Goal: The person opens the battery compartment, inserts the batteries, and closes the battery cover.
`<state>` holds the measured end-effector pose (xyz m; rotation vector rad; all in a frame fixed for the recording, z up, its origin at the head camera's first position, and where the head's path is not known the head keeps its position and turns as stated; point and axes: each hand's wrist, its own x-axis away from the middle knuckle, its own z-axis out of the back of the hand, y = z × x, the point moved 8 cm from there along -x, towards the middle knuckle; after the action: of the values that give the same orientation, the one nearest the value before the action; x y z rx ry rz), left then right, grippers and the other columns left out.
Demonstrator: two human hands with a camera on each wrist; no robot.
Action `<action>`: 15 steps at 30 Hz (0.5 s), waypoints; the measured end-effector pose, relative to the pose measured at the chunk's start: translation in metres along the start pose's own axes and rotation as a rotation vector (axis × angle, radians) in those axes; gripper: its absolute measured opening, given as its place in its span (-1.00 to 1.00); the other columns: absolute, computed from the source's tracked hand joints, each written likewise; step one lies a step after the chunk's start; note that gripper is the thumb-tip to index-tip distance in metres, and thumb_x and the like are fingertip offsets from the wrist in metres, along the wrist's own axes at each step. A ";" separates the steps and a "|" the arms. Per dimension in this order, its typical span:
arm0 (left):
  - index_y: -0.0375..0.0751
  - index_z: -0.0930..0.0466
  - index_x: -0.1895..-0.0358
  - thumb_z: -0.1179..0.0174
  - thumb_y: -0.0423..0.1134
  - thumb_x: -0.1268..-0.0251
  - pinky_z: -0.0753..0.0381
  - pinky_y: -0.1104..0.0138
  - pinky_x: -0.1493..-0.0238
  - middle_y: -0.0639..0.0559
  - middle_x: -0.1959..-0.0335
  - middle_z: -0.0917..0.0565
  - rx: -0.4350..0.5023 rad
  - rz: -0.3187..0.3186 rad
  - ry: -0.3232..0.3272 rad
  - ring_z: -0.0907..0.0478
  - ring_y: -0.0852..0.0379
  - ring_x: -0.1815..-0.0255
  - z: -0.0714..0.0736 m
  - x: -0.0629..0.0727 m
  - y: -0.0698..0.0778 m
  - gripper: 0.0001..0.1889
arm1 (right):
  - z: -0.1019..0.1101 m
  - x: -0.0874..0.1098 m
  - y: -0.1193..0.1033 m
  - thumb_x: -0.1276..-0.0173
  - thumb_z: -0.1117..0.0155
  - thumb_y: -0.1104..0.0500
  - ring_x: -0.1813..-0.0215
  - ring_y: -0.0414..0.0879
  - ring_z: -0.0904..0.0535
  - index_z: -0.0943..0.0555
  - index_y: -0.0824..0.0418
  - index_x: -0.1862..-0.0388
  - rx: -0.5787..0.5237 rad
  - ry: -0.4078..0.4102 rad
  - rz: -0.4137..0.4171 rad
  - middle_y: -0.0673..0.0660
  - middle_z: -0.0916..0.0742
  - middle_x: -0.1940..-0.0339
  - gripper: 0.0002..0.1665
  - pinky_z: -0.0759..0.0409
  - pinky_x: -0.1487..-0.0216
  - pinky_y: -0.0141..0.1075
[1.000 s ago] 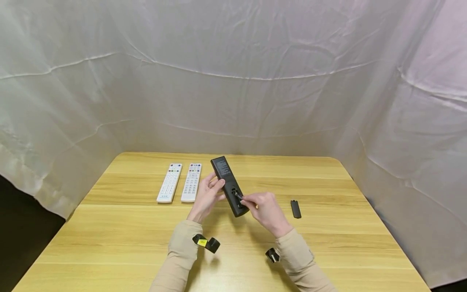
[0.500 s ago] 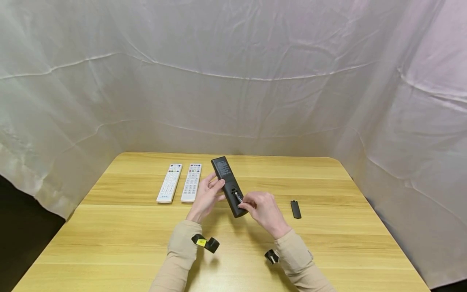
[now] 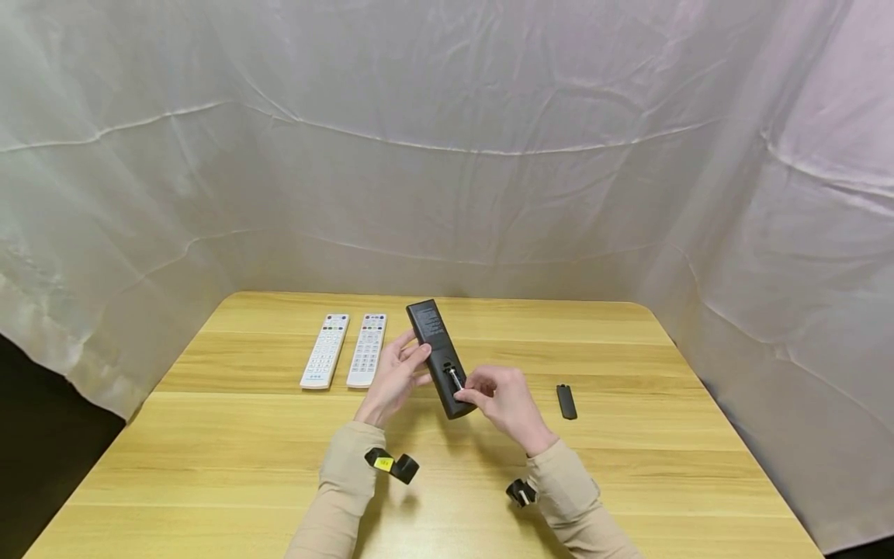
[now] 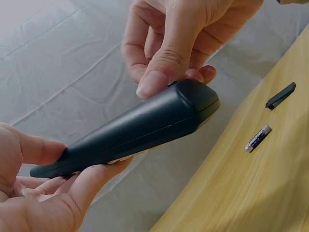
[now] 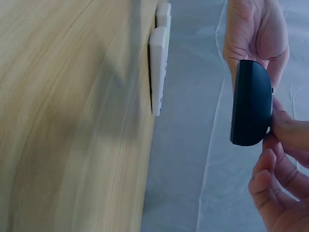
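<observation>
A black remote control (image 3: 436, 345) is tilted above the table with its back facing up and its battery compartment uncovered. My left hand (image 3: 395, 379) grips it by the sides, thumb on the near edge, as the left wrist view also shows. At the compartment, the thumb and forefinger of my right hand (image 3: 504, 404) pinch the lower end of a battery (image 3: 455, 378), whose upper part lies in the slot. In the right wrist view the end of the remote (image 5: 252, 104) hides the compartment. A loose battery (image 4: 258, 137) lies on the table near the black battery cover (image 4: 281, 95).
Two white remotes, one further left (image 3: 324, 351) and one beside my left hand (image 3: 366, 351), lie buttons up on the wooden table (image 3: 209, 466). A pale curtain (image 3: 447, 194) hangs behind and at both sides of the table. Each sleeve carries a small black camera.
My right thumb and forefinger have shifted slightly down along the compartment, and the battery, tilted up before, now lies lower in the slot. My left hand keeps holding the remote.
</observation>
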<state>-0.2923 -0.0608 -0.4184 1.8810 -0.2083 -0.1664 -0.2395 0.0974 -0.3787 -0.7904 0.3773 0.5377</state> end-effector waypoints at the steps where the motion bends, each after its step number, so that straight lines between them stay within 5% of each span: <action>1: -0.36 -0.04 -0.56 0.10 -0.41 -0.56 -0.81 0.33 0.05 -0.52 -0.39 -0.40 -0.001 -0.001 -0.008 -0.72 0.08 -0.01 0.000 0.000 0.000 -0.42 | 0.000 0.000 0.002 -0.09 -0.59 0.20 0.60 -0.39 -0.37 -0.66 0.16 0.54 -0.014 -0.006 -0.023 -0.01 -0.67 0.65 -0.79 -0.40 0.61 -0.53; 15: -0.35 -0.07 -0.56 0.07 -0.40 -0.56 -0.81 0.35 0.09 -0.51 -0.37 -0.42 0.000 -0.009 -0.063 -0.75 0.21 0.11 -0.004 0.002 0.003 -0.42 | -0.006 0.002 0.025 -0.05 -0.62 0.20 0.54 -0.24 -0.47 -0.64 0.18 0.57 -0.161 -0.087 -0.324 0.04 -0.68 0.62 -0.75 -0.46 0.49 -0.49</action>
<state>-0.2901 -0.0586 -0.4149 1.8784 -0.2428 -0.2322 -0.2536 0.1078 -0.3977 -0.9587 0.1210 0.2992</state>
